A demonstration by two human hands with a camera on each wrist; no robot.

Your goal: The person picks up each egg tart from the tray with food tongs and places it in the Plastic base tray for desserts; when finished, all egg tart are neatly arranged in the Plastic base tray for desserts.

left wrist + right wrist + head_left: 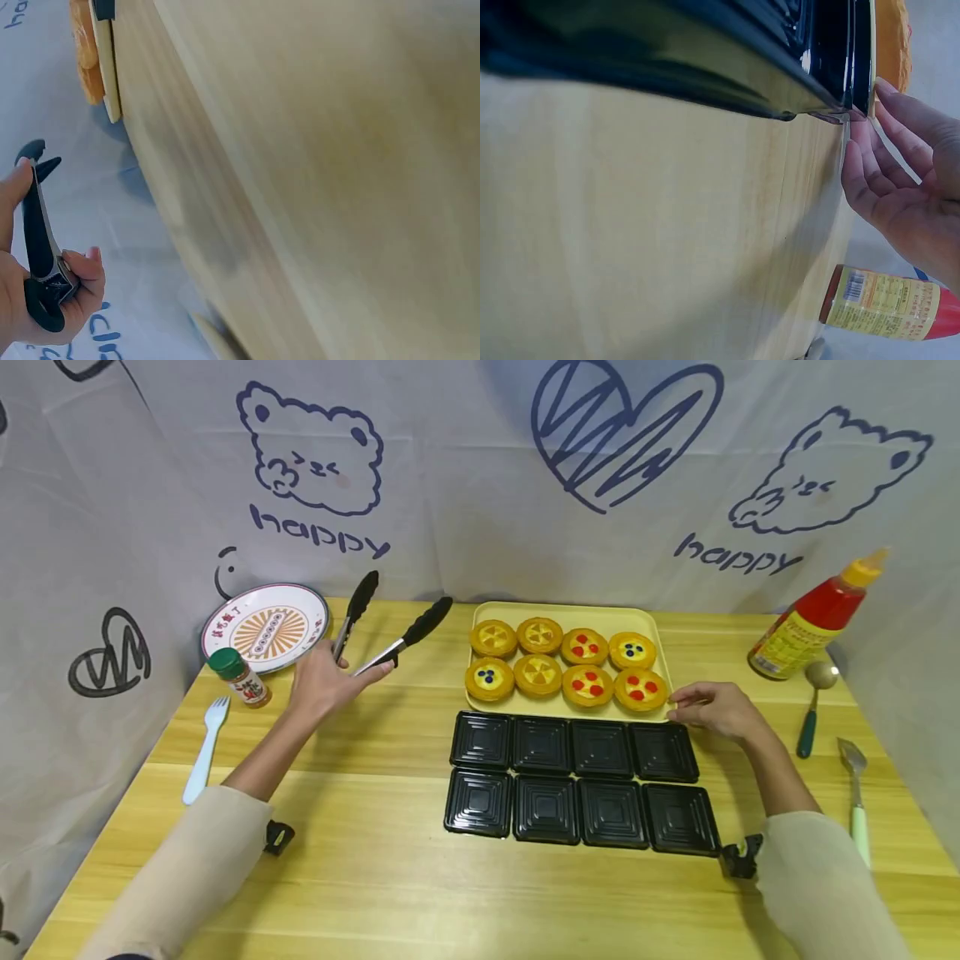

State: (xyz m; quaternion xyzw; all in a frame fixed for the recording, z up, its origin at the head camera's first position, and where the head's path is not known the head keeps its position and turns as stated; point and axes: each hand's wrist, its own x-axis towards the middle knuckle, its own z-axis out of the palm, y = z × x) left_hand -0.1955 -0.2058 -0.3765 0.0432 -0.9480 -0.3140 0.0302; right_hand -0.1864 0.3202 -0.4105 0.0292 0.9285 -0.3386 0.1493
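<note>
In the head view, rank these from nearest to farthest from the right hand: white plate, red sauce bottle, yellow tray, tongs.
From the right hand:
1. Yellow tray: touching that hand, on its left.
2. Red sauce bottle: back right.
3. Tongs: left side, in the left hand.
4. White plate: back left.

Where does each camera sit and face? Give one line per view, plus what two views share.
On the head: faces forward, down at the yellow wooden table; beige sleeves, left hand and right hand show.
On the left wrist: faces the left hand holding black and silver tongs.
On the right wrist: faces the right hand at the pale yellow rectangular tray.
Head and right wrist share: red, yellow-labelled bottle.
</note>
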